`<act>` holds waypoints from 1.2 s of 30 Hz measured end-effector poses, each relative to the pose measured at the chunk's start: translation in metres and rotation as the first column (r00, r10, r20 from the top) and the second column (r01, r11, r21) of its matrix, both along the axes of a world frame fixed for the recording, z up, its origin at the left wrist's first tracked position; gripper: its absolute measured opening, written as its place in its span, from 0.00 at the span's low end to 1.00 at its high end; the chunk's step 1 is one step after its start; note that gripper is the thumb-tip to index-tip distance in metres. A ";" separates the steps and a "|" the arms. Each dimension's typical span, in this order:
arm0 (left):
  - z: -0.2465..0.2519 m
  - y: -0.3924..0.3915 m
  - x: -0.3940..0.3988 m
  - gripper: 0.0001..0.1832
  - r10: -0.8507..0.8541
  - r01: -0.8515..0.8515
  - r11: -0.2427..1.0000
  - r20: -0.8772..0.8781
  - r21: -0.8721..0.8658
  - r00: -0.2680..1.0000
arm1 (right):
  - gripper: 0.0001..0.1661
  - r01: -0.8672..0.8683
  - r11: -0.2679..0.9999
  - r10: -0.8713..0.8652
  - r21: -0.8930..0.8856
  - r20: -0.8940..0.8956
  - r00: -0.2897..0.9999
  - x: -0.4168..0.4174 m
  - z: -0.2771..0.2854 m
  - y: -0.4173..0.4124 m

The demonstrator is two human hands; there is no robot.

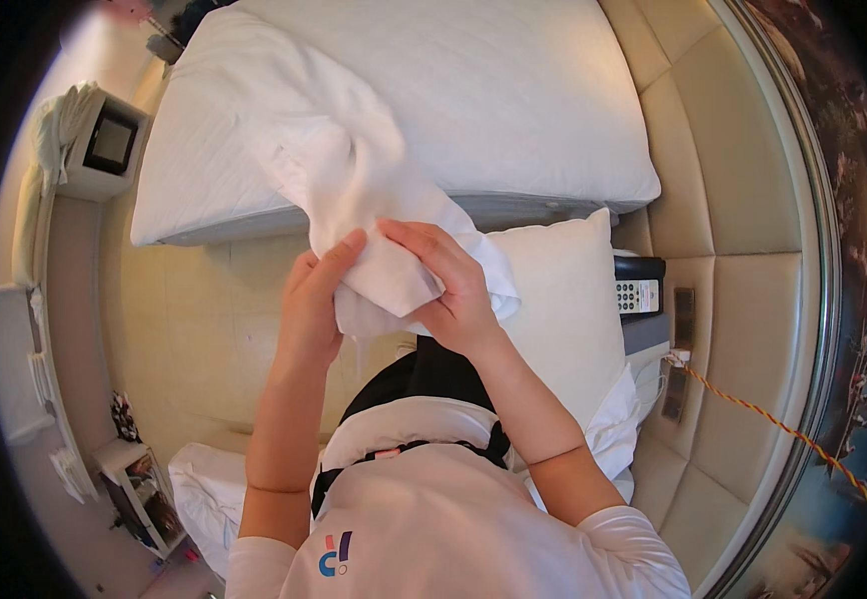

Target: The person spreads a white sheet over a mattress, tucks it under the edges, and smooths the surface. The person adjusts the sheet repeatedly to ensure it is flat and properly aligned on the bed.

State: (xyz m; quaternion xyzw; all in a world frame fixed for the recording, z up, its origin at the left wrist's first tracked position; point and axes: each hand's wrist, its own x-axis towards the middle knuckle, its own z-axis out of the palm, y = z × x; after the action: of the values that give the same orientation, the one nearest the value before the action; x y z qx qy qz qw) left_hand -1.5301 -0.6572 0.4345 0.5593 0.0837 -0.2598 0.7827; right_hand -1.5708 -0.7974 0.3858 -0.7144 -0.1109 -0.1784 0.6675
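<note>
A white cloth, perhaps a sheet or a cover, stretches from the far left of the bed down to my body. My left hand grips its near end from the left, thumb on top. My right hand pinches the same end from the right, close to a folded corner. The fingertips under the fabric are partly hidden. Past the cloth lies a mattress in a white quilted covering. A white pillow rests just right of my right hand.
A telephone sits on the bedside stand by the padded headboard wall. From a wall socket a twisted red-yellow cord runs right. White bedding lies behind me at left. Tiled floor separates the bed from the left-hand shelf.
</note>
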 end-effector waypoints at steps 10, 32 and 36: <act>-0.015 0.033 -0.049 0.11 -0.150 0.125 0.974 0.128 0.188 0.980 | 0.13 0.535 0.632 -0.268 0.560 -0.490 0.830 0.007 -0.029 -0.038; -0.020 0.157 -0.074 0.23 0.421 -0.514 0.810 0.329 0.282 0.845 | 0.15 0.578 0.721 -0.600 0.383 -0.075 0.797 0.039 0.068 -0.160; -0.024 0.226 -0.082 0.20 0.620 -0.710 0.677 0.366 0.197 0.693 | 0.17 0.611 0.684 -0.638 0.398 -0.079 0.766 0.052 0.080 -0.202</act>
State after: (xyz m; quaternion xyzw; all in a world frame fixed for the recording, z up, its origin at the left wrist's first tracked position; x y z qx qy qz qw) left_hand -1.6118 -0.4314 0.4104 0.6392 0.2172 0.1420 0.7239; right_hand -1.5183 -0.9991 0.4658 -0.5505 0.1563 -0.4370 0.6939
